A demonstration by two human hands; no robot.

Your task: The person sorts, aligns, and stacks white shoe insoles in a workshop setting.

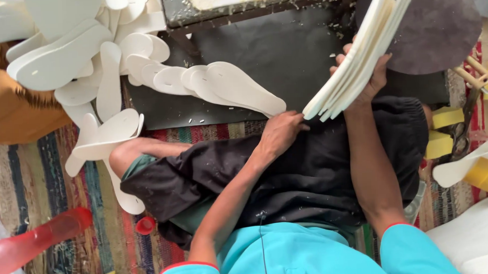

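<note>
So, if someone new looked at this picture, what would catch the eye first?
Probably the stack of white sole-shaped cutouts, held up at upper right by the right hand, with the left hand at its lower edge. Next, the row of overlapping white soles across the dark mat, and the red plastic bottle at lower left.

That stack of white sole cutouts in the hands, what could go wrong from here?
1. The stack of white sole cutouts is fanned and tilted; the right hand props it from behind while the left hand only pinches the lower corner, so sheets may slide out.
2. Dropped ones would land among the overlapping row of soles on the black mat and mix with them.
3. The red bottle lies uncapped on the rug; it might leak.
</note>
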